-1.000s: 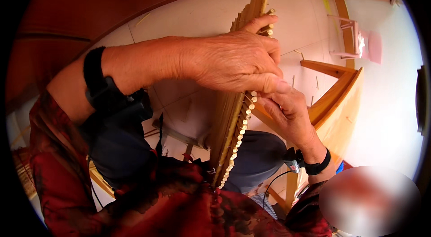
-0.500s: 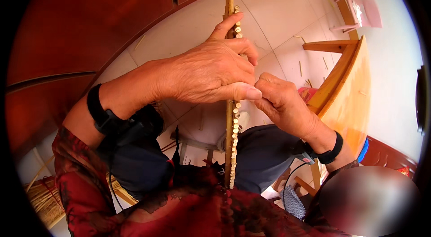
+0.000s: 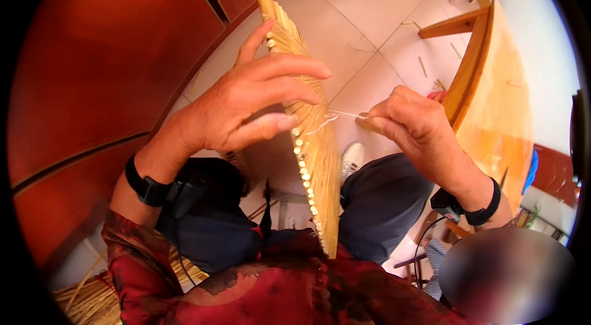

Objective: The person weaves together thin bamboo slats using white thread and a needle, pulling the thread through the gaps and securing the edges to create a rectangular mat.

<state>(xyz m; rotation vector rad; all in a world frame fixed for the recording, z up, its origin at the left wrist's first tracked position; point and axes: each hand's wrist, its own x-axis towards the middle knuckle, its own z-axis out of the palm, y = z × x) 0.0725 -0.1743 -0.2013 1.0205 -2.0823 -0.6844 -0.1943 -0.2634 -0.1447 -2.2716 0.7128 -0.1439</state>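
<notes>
A panel of yellow straw-like stalks (image 3: pixel 317 159) stands tilted on edge between my knees, its round cut ends lined up along the left edge. My left hand (image 3: pixel 237 100) lies across its upper part, fingers stretched and apart. The index and middle fingers reach over the panel, the thumb is beside the cut ends, and another finger touches the edge higher up. To the right of the panel, my right hand (image 3: pixel 412 125) pinches a thin white string (image 3: pixel 348 114). It runs taut to the panel's face, where looser white strands hang.
A wooden table (image 3: pixel 498 103) stands at my right. Red-brown cabinet doors (image 3: pixel 111 48) rise on the left. Stalk scraps (image 3: pixel 422 66) lie on the tiled floor (image 3: pixel 345 17). A stalk bundle (image 3: pixel 92 297) lies at lower left. Cables run from both wrist straps.
The panel has turned from edge-on to show its flat face. My right hand has moved right, away from my left, with the string stretched out. My left hand has shifted left.
</notes>
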